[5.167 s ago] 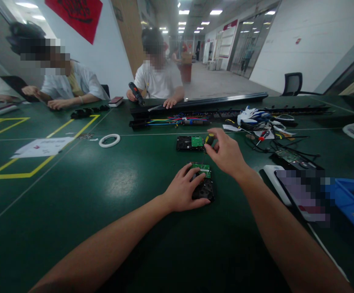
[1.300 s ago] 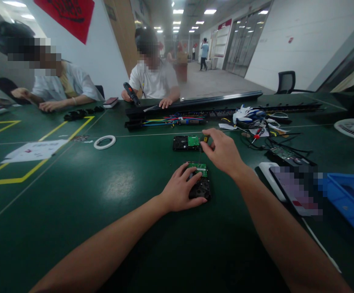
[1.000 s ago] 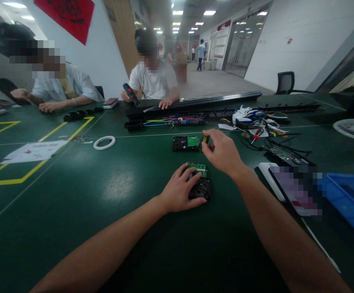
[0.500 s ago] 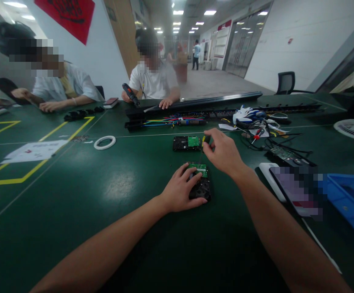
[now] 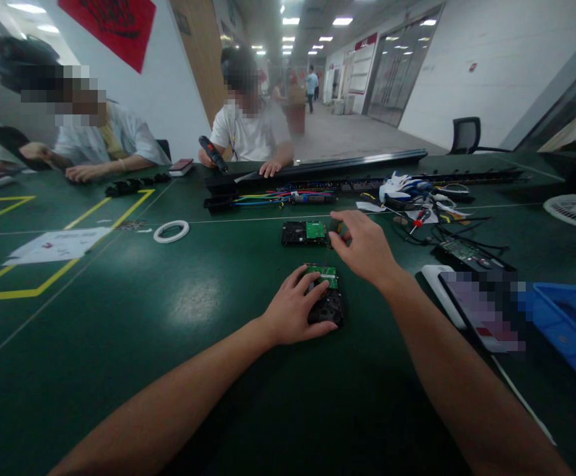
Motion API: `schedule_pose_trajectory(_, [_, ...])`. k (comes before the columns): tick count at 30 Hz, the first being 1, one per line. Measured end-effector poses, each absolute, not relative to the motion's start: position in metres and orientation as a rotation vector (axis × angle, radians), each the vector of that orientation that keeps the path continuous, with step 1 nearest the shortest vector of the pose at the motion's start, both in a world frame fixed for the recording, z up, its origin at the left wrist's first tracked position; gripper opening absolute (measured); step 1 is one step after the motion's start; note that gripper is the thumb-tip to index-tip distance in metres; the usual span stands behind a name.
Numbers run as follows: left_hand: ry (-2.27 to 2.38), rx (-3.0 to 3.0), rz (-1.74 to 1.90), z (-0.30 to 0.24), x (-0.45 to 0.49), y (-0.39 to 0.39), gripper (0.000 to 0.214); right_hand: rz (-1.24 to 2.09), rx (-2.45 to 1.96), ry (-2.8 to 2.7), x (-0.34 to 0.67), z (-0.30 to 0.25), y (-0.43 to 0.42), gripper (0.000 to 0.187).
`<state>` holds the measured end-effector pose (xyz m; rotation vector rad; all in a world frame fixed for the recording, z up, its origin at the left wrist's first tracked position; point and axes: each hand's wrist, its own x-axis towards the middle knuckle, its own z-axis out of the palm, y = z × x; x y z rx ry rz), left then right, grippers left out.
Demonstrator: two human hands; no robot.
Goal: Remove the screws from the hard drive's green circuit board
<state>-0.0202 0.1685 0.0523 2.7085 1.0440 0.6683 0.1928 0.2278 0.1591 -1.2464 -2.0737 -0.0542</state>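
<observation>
A hard drive (image 5: 328, 308) with a green circuit board lies on the green table, partly covered by my left hand (image 5: 297, 307). That hand's fingers rest across the board and its thumb braces the near edge, holding the drive down. My right hand (image 5: 362, 246) pinches the handle of a small screwdriver (image 5: 336, 227) above the drive's far end. Its thin shaft points down at the board; whether the tip sits in a screw is too small to tell. Just beyond lies a second hard drive (image 5: 297, 233), also with a green board.
Behind are a long black housing with coloured wires (image 5: 268, 198), gloves (image 5: 399, 188) and a red screwdriver (image 5: 420, 219). At right sit a phone (image 5: 481, 311) and a blue tray (image 5: 570, 330). A white ring (image 5: 171, 231) lies left. Two co-workers sit across the table.
The screwdriver handle has turned a little in my right fingers, its yellow part showing less. My left hand stays on the drive. A distant person has shifted left.
</observation>
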Motion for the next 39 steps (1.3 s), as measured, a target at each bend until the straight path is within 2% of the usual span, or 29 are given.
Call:
schedule_pose_trajectory(22, [1.039, 2.704, 0.674, 0.0533, -0.0208, 0.1683, 0.092, -0.006, -1.254, -2.024, 0.1908, 0.1613, 0.2264, 0.024])
schedule_pose_trajectory(34, [1.041, 2.709, 0.677, 0.0521, -0.0206, 0.1684, 0.092, 0.021, -1.266, -2.003, 0.1906, 0.1586, 0.2283, 0.029])
schedule_pose_trajectory(39, [1.05, 2.703, 0.671, 0.0522, -0.02, 0.1682, 0.092, -0.021, -1.241, -2.035, 0.1907, 0.1586, 0.2279, 0.021])
